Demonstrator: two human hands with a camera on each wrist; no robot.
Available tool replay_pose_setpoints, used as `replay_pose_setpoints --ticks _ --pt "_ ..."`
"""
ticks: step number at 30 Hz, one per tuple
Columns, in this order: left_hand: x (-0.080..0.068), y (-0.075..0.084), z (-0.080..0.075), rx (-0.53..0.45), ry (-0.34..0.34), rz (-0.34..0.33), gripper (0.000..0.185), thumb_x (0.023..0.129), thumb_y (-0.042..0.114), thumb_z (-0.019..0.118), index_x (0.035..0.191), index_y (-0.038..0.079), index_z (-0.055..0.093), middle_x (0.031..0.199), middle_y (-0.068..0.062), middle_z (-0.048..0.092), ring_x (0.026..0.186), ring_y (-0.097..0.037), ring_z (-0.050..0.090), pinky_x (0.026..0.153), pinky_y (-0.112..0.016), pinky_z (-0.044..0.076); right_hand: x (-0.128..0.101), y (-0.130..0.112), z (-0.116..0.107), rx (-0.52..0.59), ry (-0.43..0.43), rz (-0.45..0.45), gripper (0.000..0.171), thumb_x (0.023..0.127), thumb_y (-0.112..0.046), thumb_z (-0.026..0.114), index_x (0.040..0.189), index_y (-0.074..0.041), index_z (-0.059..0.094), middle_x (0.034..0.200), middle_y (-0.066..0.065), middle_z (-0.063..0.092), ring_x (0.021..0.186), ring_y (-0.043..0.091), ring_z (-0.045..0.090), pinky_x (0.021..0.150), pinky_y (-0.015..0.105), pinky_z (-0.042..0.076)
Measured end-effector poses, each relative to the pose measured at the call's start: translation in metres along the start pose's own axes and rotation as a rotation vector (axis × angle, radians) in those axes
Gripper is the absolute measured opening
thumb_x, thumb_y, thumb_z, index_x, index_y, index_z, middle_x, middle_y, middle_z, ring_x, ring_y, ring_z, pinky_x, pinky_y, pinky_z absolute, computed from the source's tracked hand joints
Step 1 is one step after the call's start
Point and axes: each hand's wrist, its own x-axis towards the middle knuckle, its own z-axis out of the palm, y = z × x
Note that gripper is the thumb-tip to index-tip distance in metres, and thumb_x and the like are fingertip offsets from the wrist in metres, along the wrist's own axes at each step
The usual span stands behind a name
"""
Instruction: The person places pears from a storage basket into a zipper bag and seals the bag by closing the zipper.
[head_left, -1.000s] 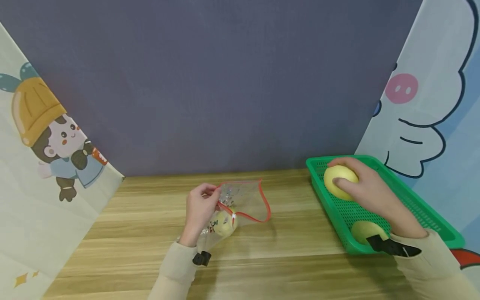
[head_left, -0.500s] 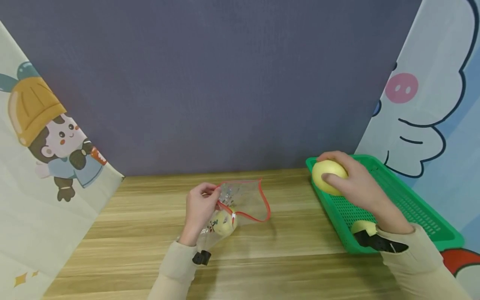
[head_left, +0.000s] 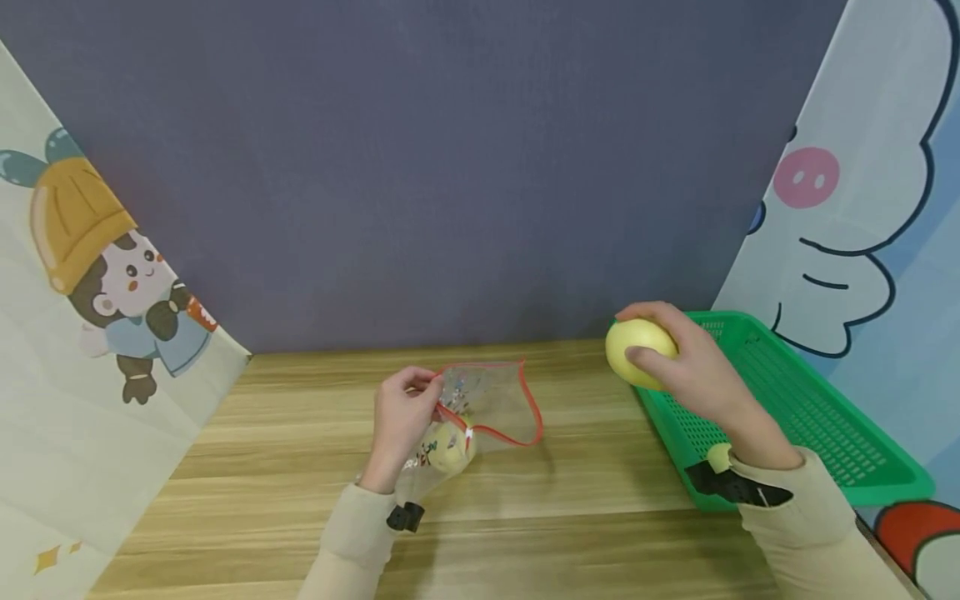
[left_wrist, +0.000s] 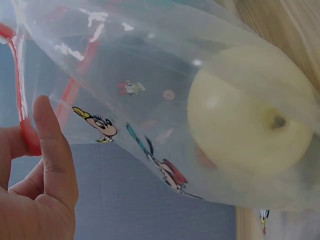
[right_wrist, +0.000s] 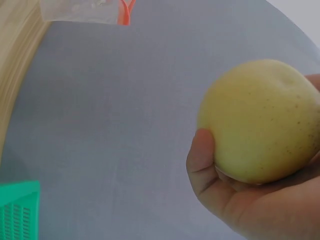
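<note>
My right hand [head_left: 693, 367] grips a yellow apple [head_left: 637, 350] [right_wrist: 260, 120] in the air above the left rim of the green basket [head_left: 810, 417]. My left hand [head_left: 401, 421] pinches the red-edged mouth of a clear printed zip bag [head_left: 487, 400] [left_wrist: 150, 100] lying on the wooden table [head_left: 300, 467]. Inside the bag sits another yellow apple [head_left: 450, 446] [left_wrist: 250, 132]. A third apple [head_left: 718, 457] in the basket is mostly hidden behind my right wrist.
A dark blue-grey wall stands behind the table. Cartoon-printed curtains hang at the left [head_left: 90, 333] and the right [head_left: 862, 208]. The basket lies along the table's right edge.
My right hand has lifted the apple out of the basket and carried it left and up, over the basket's left rim. My left hand and the bag have not moved.
</note>
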Motion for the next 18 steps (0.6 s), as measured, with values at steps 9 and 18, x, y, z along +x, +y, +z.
replay_pose_setpoints --ticks 9,18 --pt "-0.001 0.002 0.000 -0.007 0.001 -0.008 0.014 0.094 0.004 0.068 0.100 -0.008 0.070 0.082 -0.015 0.066 0.055 -0.019 0.064 0.053 -0.040 0.063 0.004 -0.007 0.012 0.071 0.021 -0.010 0.038 0.097 -0.013 0.062 0.135 -0.010 0.059 0.128 0.010 0.057 0.090 0.025 0.051 0.067 0.032 0.048" --pt "-0.001 0.003 0.000 -0.006 -0.004 -0.024 0.012 0.095 0.005 0.067 0.100 -0.006 0.071 0.090 -0.027 0.066 0.056 -0.019 0.065 0.054 -0.037 0.063 0.007 -0.009 0.029 0.096 0.031 -0.038 0.039 0.095 -0.011 0.063 0.134 -0.010 0.060 0.129 0.009 0.057 0.092 0.024 0.051 0.071 0.034 0.047"
